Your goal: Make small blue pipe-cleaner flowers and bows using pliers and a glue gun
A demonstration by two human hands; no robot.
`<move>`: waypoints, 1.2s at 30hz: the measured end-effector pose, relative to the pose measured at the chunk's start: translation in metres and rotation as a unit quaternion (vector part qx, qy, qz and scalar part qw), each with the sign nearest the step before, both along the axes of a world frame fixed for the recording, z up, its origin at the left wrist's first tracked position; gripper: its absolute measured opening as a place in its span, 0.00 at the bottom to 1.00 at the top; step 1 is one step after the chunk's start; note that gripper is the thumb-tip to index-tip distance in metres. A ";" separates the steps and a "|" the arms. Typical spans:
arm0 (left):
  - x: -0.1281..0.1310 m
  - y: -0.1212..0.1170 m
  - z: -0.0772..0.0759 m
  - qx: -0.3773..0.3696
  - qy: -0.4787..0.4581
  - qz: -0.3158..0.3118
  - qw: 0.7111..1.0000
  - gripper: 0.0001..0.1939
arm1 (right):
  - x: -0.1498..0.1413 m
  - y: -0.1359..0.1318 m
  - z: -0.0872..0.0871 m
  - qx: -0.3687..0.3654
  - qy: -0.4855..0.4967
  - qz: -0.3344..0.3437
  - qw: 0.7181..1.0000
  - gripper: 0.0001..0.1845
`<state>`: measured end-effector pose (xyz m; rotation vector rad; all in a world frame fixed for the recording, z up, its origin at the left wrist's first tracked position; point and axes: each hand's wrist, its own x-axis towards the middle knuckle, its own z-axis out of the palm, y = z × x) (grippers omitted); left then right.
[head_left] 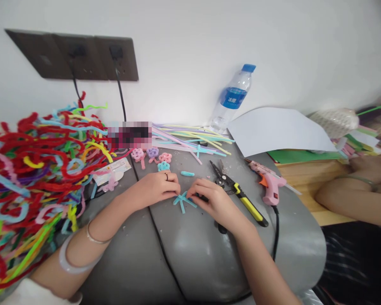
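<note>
Sprawling over the left of the grey table: a heap of coloured pipe cleaners. Lying right of centre: yellow-handled pliers, beside a pink glue gun. Pinching together from both sides, left hand and right hand, clamping a small blue pipe-cleaner piece at table centre.

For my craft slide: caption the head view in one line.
Both hands, left hand and right hand, pinch a light-blue pipe-cleaner piece on a grey table.
</note>
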<state>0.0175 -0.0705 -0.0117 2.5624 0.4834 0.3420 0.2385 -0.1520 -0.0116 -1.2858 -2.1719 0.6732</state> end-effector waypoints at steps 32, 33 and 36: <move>0.001 -0.006 0.006 -0.012 0.014 0.014 1.000 0.05 | 0.004 0.011 0.007 -0.171 0.099 -0.045 0.979 0.05; 0.001 -0.006 0.006 -0.012 0.016 0.015 1.000 0.06 | 0.004 0.011 0.008 -0.176 0.098 -0.043 0.979 0.03; 0.000 -0.006 0.006 -0.010 0.018 0.020 1.000 0.06 | 0.007 0.012 0.013 -0.184 0.094 -0.049 0.977 0.04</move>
